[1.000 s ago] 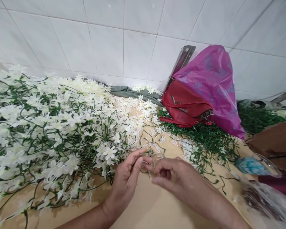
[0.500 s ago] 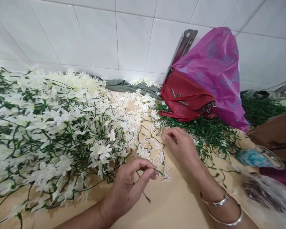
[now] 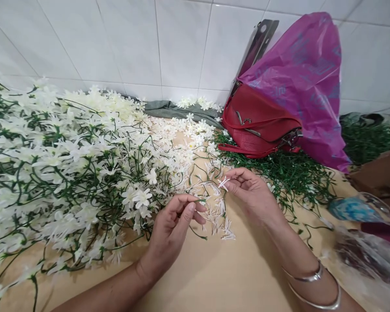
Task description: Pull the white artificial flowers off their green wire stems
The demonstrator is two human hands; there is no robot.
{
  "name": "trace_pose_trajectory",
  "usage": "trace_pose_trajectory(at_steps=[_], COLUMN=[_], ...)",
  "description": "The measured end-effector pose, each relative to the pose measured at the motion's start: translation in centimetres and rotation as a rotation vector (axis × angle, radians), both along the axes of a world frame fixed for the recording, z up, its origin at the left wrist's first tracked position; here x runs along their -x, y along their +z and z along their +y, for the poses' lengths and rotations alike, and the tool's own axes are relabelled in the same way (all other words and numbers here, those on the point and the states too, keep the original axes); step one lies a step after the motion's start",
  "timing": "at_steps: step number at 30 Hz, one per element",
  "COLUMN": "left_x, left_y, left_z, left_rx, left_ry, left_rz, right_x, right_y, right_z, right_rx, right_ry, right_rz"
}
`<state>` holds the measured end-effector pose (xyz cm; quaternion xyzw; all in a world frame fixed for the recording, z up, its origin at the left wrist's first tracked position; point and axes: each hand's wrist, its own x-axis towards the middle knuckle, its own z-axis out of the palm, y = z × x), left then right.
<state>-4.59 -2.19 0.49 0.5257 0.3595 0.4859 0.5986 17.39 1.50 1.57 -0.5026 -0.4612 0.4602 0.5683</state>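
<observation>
My left hand (image 3: pixel 173 229) pinches a thin green stem (image 3: pixel 199 234) between thumb and forefinger above the tan tabletop (image 3: pixel 214 277). My right hand (image 3: pixel 250 193) pinches a small white stamen piece (image 3: pixel 223 183) at its fingertips, a little to the right of the left hand. Between the hands lie several loose white stamen pieces (image 3: pixel 218 216). A big heap of white artificial flowers on green stems (image 3: pixel 68 164) fills the left side, close to my left hand.
A red handbag (image 3: pixel 256 125) leans against the tiled wall with a magenta plastic bag (image 3: pixel 305 82) over it. Bare green stems (image 3: pixel 292 173) lie in front of them. A clear plastic bag (image 3: pixel 360 255) and a brown box (image 3: pixel 380 173) sit at the right.
My right hand reached out to the loose white pieces, picked one up and now holds it raised. My left hand kept the stem and lifted slightly. The view tilted down.
</observation>
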Motion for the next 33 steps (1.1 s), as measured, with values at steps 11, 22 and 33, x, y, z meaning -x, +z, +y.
trace_pose_trajectory(at_steps=[11, 22, 33], left_x=[-0.1, 0.0, -0.1], left_y=[-0.3, 0.3, 0.1], left_z=[0.6, 0.8, 0.9], left_rx=[0.004, 0.020, 0.020], left_ry=[0.078, 0.186, 0.165], left_rz=[-0.011, -0.045, -0.045], right_x=[3.9, 2.7, 4.3], right_y=[1.4, 1.1, 1.4], right_z=[-2.3, -1.9, -2.6], right_rx=[0.006, 0.018, 0.025], right_ry=[0.189, 0.189, 0.249], right_rz=[-0.150, -0.239, -0.296])
